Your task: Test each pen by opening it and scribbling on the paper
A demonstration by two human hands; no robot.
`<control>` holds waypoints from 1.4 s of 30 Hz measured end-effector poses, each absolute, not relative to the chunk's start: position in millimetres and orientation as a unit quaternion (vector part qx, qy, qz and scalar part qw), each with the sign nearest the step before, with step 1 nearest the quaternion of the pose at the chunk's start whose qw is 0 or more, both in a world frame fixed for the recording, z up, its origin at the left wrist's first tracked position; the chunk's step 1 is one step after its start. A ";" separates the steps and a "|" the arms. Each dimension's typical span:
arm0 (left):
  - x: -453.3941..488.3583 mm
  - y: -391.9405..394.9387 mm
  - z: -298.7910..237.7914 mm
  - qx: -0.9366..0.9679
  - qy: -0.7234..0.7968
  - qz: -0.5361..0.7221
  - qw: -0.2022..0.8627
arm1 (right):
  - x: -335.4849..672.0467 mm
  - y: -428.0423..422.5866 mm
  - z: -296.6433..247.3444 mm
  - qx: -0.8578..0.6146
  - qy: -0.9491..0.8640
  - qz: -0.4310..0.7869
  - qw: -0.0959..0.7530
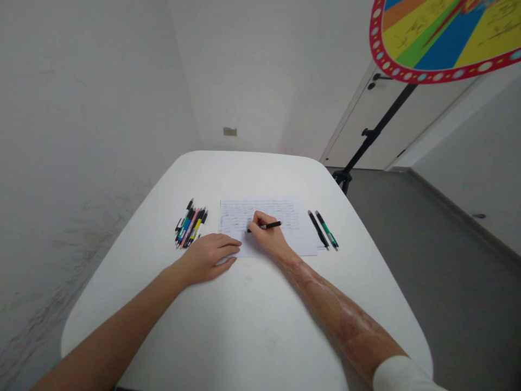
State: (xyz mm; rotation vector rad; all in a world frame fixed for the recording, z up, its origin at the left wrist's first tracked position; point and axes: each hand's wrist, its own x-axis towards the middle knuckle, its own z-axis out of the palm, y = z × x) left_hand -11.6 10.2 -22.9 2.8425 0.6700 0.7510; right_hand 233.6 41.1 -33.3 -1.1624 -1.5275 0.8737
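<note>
Two hands (212, 255) (269, 237), pen (273, 224) in right, paper (299, 241) beneath

1. The paper (240, 212) lies on the worktop (252, 315).
2. On the paper, near its middle, rests the right hand (266, 233), a pen (271, 225) between its fingers.
3. At the paper's near left corner lies the left hand (214, 255), its fingertips over the sheet.
4. Left of the paper, just beyond the left hand, is a bunch of pens (190, 228).
5. Just right of the paper, two pens (326, 230) lie side by side.
6. Behind the paper, past the worktop's far edge, stands a wall (260, 81).
7. Behind and right of the paper, a wheel (433, 46) tops a stand (374, 133) before a door (423, 119).
</note>
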 end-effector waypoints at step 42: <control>-11.6 10.4 -22.5 0.939 0.225 0.251 0.074 | 234.7 38.0 -29.3 -0.507 -0.612 0.340 0.503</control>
